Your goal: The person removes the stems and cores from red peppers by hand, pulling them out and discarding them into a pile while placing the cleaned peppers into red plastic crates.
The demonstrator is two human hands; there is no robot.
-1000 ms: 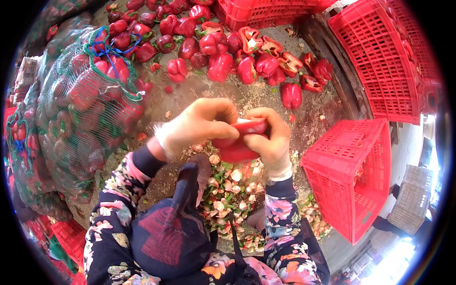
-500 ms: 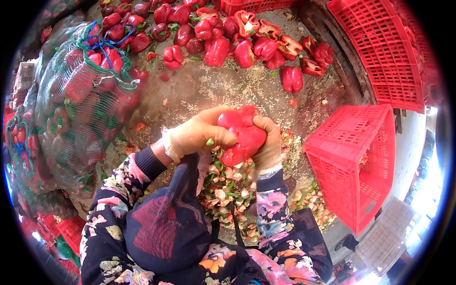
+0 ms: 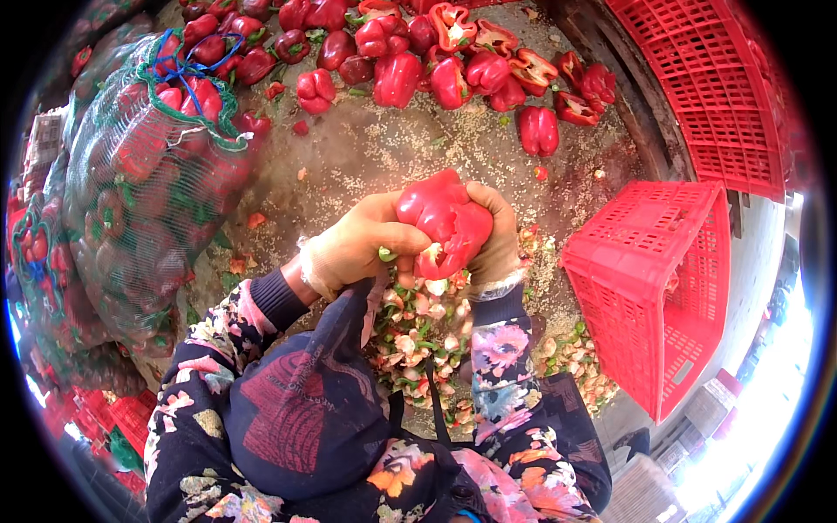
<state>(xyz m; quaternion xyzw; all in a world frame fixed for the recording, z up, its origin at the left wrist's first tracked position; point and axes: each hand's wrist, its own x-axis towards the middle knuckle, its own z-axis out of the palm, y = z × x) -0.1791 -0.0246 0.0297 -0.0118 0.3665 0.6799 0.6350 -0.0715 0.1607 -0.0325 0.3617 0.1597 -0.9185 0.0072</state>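
A red bell pepper [image 3: 445, 218] is held up between my two hands, its broken, hollow end tilted down toward me. My left hand [image 3: 362, 240], in a tan glove, grips its left side with the thumb across the front. A small green bit [image 3: 386, 254] shows at the left palm; whether it is a tool's end or pepper scrap I cannot tell. My right hand [image 3: 497, 231], also gloved, is wrapped round the pepper's right side, most of its fingers hidden behind. Below lies a heap of pepper cores and seeds [image 3: 414, 340].
Whole and cut red peppers [image 3: 397, 78] lie across the floor ahead. Green mesh sacks [image 3: 131, 218] full of peppers stand at the left. A red plastic crate [image 3: 619, 288] lies on its side at the right, with more red crates [image 3: 706, 96] behind it. Seeds litter the ground.
Both hands have stayed closed on the pepper while it turned and rose slightly; its broken end now faces down toward me. The view has shifted a little.
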